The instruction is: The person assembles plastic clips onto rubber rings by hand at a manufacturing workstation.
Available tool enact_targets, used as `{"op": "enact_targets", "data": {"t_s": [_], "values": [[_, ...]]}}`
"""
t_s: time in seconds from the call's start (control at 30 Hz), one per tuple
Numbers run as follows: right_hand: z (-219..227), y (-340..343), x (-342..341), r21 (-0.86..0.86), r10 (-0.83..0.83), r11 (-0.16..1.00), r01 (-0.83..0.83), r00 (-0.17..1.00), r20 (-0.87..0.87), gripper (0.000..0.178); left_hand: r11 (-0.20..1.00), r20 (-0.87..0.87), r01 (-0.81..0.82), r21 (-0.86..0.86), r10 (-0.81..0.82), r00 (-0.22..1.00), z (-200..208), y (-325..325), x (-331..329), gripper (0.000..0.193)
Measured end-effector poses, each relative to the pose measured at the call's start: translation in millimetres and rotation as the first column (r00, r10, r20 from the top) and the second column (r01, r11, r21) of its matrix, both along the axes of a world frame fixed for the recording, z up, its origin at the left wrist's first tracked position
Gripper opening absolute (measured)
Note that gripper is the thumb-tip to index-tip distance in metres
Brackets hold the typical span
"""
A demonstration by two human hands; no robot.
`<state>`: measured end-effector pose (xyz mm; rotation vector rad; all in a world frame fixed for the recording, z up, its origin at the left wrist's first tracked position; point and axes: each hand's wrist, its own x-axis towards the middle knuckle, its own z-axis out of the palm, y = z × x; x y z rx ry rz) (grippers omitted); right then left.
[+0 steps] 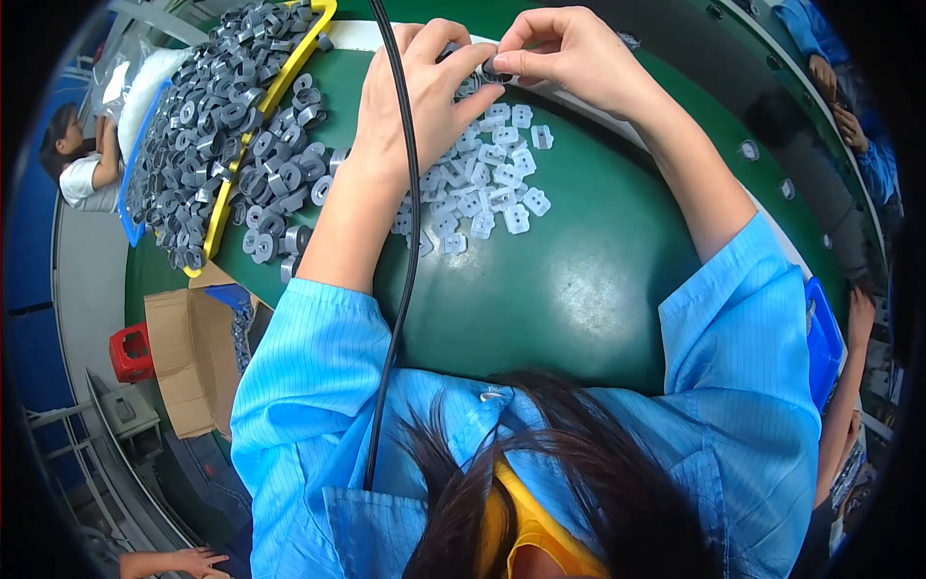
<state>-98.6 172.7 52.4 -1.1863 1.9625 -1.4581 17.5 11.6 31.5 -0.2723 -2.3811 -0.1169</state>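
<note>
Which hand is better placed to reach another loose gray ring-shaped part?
Probably the left hand: its forearm passes right beside the loose gray ring-shaped parts, while the right hand is farther off. Both hands' fingertips are at a small dark part, so the left may need freeing first.

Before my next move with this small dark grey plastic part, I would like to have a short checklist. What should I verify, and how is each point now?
1. Small dark grey plastic part gripped: ok, pinched by the bare right hand.
2. Bare left hand close by: ok, fingertips beside the part.
3. Part's underside correct: cannot tell, fingers hide it.
4. Flat translucent white plastic pieces at hand: ok, scattered on the smooth green tabletop.
5. Grey ring-shaped plastic parts contained: not ok, some lie outside the yellow plastic rim.
6. Long black cable out of the view: not ok, it crosses before the left forearm.
</note>
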Motion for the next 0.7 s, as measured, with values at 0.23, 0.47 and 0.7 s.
{"op": "enact_targets", "data": {"t_s": [0.23, 0.47, 0.7], "values": [[-13.0, -7.8, 1.8, -0.083, -0.069, 0.991, 0.103, 0.939, 0.337, 0.012, 0.988, -0.012, -0.025, 0.151, 0.028, 1.000, -7.3, 5.4, 1.5, 0.041], [8.5, 0.2, 14.8, -0.051, -0.088, 0.996, 0.077, 0.958, -0.271, 0.012, 0.949, -0.075, 0.076, 0.305, -0.056, 0.996, -3.0, 9.9, -0.7, 0.030], [8.0, -3.7, 9.9, -0.025, -0.114, 0.992, 0.121, 0.974, 0.196, 0.013, 0.991, -0.156, 0.101, 0.093, -0.085, 0.984, -0.3, 10.2, -6.6, 0.035]]}}
